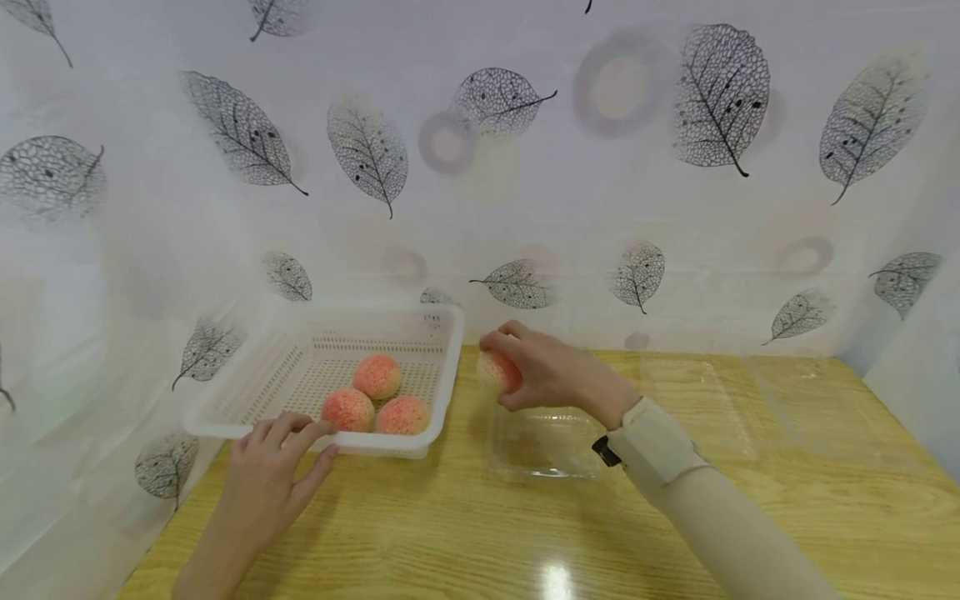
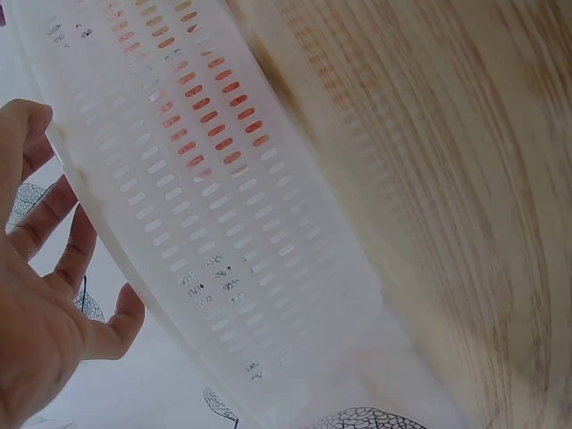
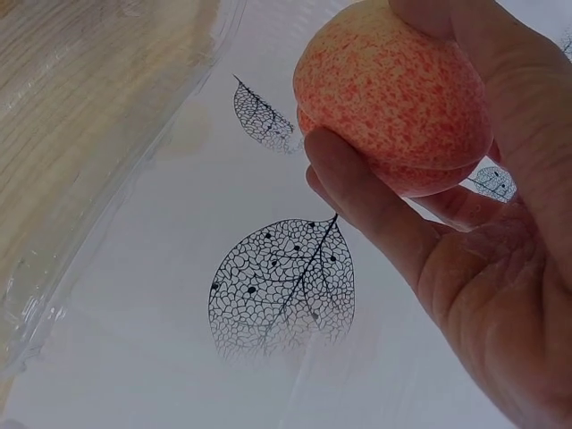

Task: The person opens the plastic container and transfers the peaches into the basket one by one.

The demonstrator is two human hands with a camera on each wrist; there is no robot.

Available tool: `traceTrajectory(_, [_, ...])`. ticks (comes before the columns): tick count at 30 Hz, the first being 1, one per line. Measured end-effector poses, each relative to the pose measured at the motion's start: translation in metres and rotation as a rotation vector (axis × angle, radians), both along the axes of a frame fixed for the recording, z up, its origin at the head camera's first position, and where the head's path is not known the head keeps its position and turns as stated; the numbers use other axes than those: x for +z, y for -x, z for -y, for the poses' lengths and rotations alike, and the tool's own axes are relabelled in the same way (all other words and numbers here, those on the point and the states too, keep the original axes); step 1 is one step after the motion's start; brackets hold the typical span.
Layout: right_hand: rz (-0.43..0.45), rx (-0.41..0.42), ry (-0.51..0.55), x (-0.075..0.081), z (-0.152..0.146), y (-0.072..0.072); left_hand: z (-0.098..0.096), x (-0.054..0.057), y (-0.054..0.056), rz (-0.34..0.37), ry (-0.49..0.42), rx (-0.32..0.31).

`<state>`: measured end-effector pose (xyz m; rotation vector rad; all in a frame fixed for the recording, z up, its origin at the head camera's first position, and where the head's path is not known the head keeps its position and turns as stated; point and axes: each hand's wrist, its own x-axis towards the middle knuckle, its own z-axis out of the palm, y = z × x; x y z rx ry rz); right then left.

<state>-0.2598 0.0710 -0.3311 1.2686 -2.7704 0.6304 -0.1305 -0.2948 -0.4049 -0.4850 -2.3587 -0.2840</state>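
My right hand grips a peach by its sides, thumb and fingers curled round it, above the far left part of a clear plastic box. The right wrist view shows this peach close up, pinkish-red and speckled, with a crease along its lower side. On the near rim of a white perforated basket rests my left hand, its fingers over the edge and its thumb apart. Inside the basket three peaches lie together toward the near right corner. Through the basket's slots their red shows in the left wrist view.
Right of the box, more clear plastic pieces lie on the wood-grain table; their exact shape is hard to tell. A white sheet with leaf prints hangs along the table's back and sides.
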Motion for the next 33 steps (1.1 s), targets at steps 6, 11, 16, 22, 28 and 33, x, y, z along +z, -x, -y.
traceTrajectory(6, [-0.013, 0.017, 0.008, 0.0, 0.008, 0.004, 0.0, 0.0, 0.0, -0.001, 0.0, 0.002])
traceTrajectory(11, [-0.033, 0.032, 0.01, 0.001, 0.013, 0.007, 0.0, -0.001, 0.0, 0.004, -0.005, 0.007])
traceTrajectory(16, [-0.039, 0.034, 0.018, 0.004, 0.018, 0.01, 0.0, -0.001, 0.0, 0.011, -0.004, 0.011])
traceTrajectory(22, [-0.046, 0.053, 0.024, 0.007, 0.026, 0.016, 0.0, 0.001, 0.001, 0.005, -0.012, 0.003])
traceTrajectory(28, [-0.056, 0.055, 0.025, 0.006, 0.032, 0.02, 0.001, -0.001, 0.002, -0.009, -0.006, -0.004])
traceTrajectory(33, [-0.053, 0.054, 0.042, 0.005, 0.036, 0.022, 0.001, -0.001, 0.002, -0.017, -0.008, -0.007])
